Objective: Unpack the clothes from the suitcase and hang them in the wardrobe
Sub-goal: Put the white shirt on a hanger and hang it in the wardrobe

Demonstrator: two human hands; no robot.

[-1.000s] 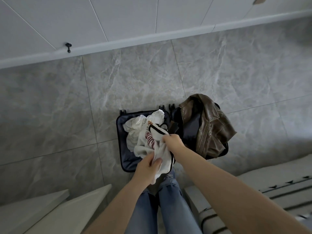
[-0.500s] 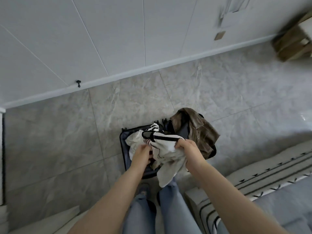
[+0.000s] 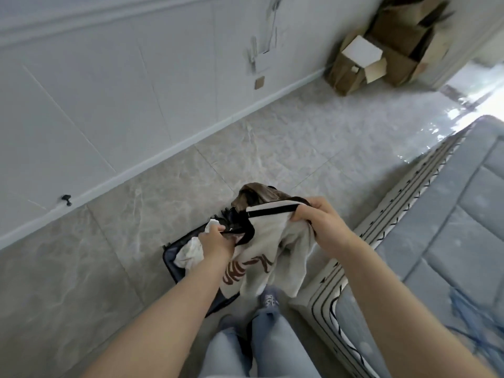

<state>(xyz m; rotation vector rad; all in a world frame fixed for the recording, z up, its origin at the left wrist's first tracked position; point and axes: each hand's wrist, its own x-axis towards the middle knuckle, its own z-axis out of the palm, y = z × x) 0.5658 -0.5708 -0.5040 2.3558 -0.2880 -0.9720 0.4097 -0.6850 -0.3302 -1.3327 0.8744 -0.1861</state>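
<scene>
A cream T-shirt (image 3: 275, 249) with black collar trim and a brown print hangs between my hands above the open dark suitcase (image 3: 170, 257) on the floor. My left hand (image 3: 215, 238) grips the shirt's collar at its left side. My right hand (image 3: 316, 216) grips the collar's right end, pulling the black trim taut. More white clothing (image 3: 191, 253) lies in the suitcase's left half. A brown leather jacket (image 3: 256, 192) shows behind the shirt, mostly hidden by it.
A bed (image 3: 436, 255) with a grey quilted cover and black-patterned border fills the right side. Cardboard boxes (image 3: 381, 47) stand by the white wall at the far right. My legs in blue jeans (image 3: 261, 342) stand between suitcase and bed. Grey marble tiles cover the floor.
Both hands have lifted the cream shirt up out of the suitcase and spread its collar apart. The view has swung right, bringing the boxes and more of the bed into sight.
</scene>
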